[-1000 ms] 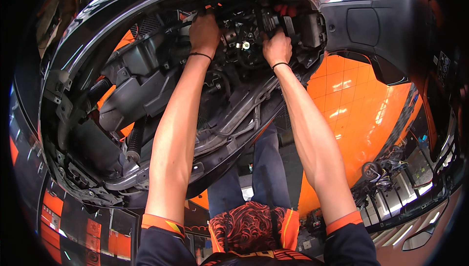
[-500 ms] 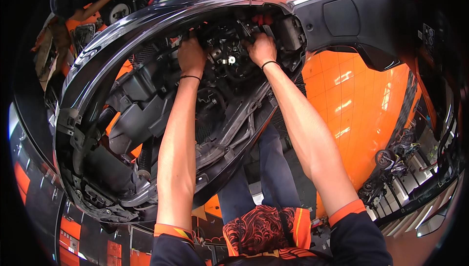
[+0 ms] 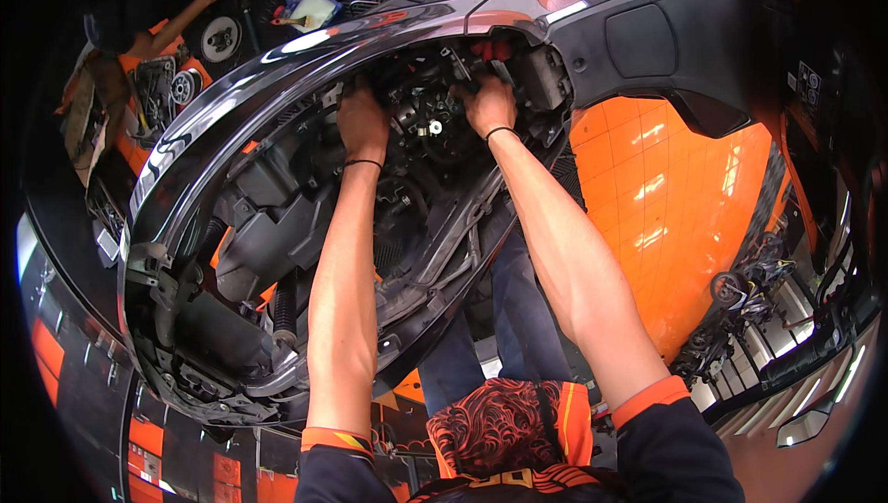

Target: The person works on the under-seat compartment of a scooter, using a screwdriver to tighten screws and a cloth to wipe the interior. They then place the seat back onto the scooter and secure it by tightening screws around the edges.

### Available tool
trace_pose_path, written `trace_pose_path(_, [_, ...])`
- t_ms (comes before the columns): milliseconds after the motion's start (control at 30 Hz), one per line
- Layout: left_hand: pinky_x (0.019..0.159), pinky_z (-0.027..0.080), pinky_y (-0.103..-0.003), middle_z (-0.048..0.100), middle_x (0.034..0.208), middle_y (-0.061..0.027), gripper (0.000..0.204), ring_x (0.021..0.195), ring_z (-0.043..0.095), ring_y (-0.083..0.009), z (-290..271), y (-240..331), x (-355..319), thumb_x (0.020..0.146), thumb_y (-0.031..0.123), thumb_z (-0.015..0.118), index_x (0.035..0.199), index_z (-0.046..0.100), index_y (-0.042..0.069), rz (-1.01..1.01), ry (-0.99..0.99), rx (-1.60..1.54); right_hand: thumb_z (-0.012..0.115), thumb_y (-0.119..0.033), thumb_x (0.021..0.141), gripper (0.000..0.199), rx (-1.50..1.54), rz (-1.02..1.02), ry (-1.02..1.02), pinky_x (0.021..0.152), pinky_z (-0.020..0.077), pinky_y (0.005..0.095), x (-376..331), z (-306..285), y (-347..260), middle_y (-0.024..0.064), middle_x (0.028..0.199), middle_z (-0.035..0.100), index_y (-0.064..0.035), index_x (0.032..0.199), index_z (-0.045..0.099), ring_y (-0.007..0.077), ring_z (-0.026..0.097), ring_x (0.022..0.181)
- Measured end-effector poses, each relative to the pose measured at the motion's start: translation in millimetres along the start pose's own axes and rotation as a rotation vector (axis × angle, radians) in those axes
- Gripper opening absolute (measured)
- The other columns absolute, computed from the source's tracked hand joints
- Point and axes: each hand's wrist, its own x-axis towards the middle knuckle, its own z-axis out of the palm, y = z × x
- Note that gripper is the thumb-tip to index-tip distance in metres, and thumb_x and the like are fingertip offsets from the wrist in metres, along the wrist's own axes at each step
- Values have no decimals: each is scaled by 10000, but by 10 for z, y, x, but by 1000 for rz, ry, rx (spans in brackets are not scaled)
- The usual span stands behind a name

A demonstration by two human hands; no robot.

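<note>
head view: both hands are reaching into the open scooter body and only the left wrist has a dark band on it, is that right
Not quite: in the head view, the right hand has a dark wristband too, not only the left hand. Both hands are indeed reaching into the open scooter body.

beyond the glossy orange floor tiles [image 3: 661, 216] stands a motorcycle [image 3: 760, 281].

We see a label [image 3: 806, 84] (unreadably small) near the right edge of dark bodywork [image 3: 698, 27]; yellow characters [image 3: 502, 480] mark a shirt [image 3: 668, 452].
</note>
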Motion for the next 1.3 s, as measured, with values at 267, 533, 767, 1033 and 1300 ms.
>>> trace_pose_path(267, [854,568,-471,695,1095,-219,729,971,682,-412,22,42,34,640,225,904,1268,577,50,-28,-48,15,746,-206,802,335,-376,-144,-201,939,514,514,105,-171,-17,258,1144,657,-38,1085,683,447,613,1110])
trace_pose_path(533, [887,557,-460,698,1080,-205,676,1047,661,-397,47,37,19,651,236,896,1221,594,33,-90,-82,42,661,-86,783,172,-418,-103,1,784,575,497,8,40,-103,233,927,708,-71,945,718,424,697,896])
trace_pose_path(767, [945,529,-442,655,1186,-206,648,1064,649,-376,84,11,7,698,181,845,1264,568,31,0,8,35,605,-100,827,177,-420,-45,59,769,574,506,-55,36,-180,241,906,707,-93,953,729,434,698,887])
trace_pose_path(1033, [846,572,-429,700,1033,-173,529,937,688,-379,174,-24,41,749,151,797,1225,593,42,-7,15,122,628,-95,833,189,-359,-29,72,815,573,506,23,55,-121,234,978,713,-83,995,726,429,691,961])
trace_pose_path(1300, [793,589,-456,730,992,-192,722,913,713,-381,63,-52,35,641,313,904,1249,592,79,79,40,56,551,-109,891,195,-271,20,122,820,582,493,21,71,-157,235,983,718,-46,941,729,408,703,963])
